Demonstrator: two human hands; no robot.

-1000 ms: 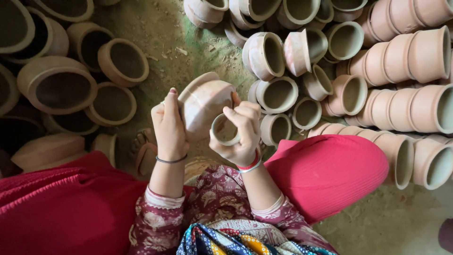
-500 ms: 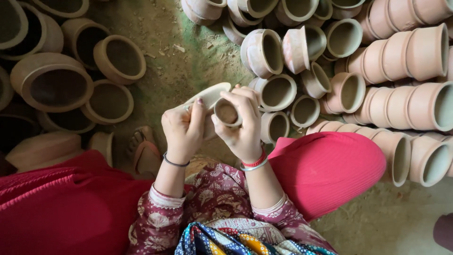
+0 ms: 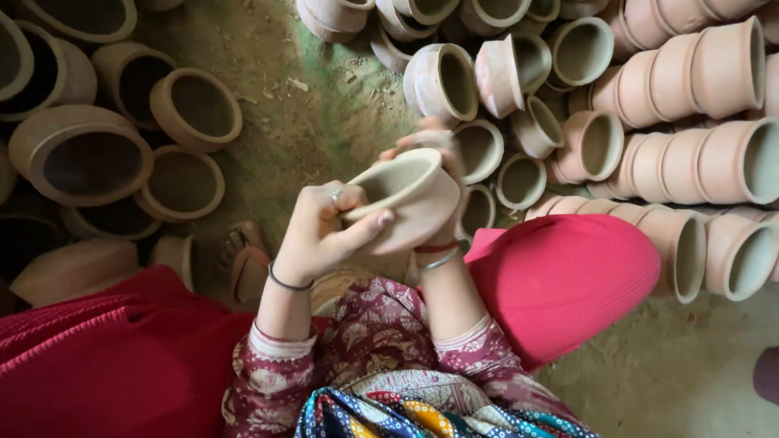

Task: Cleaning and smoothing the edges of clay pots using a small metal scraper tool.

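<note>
Head view. A pale clay pot (image 3: 406, 199) is held above the lap, its mouth tilted up and toward the left hand. The left hand (image 3: 324, 235) is clamped on the near rim and wall of the pot, thumb across the side and fingers curled over the lip; a ring shows on one finger and a thin bangle on the wrist. The right hand (image 3: 442, 162) lies behind and beneath the pot, largely hidden by it; its fingers wrap the far wall, so it is closed on the same pot, with red and silver bangles (image 3: 438, 253) at the wrist. Below the hands are red-clad knees (image 3: 568, 276) and patterned sleeves. Beyond the right hand, stacked rows of terracotta pots (image 3: 690, 162) lie on their sides. Beyond the left hand, larger wide pots (image 3: 89, 158) rest on the dirt floor (image 3: 300, 105). A sandalled foot (image 3: 247, 264) shows just beside the left wrist.
</note>
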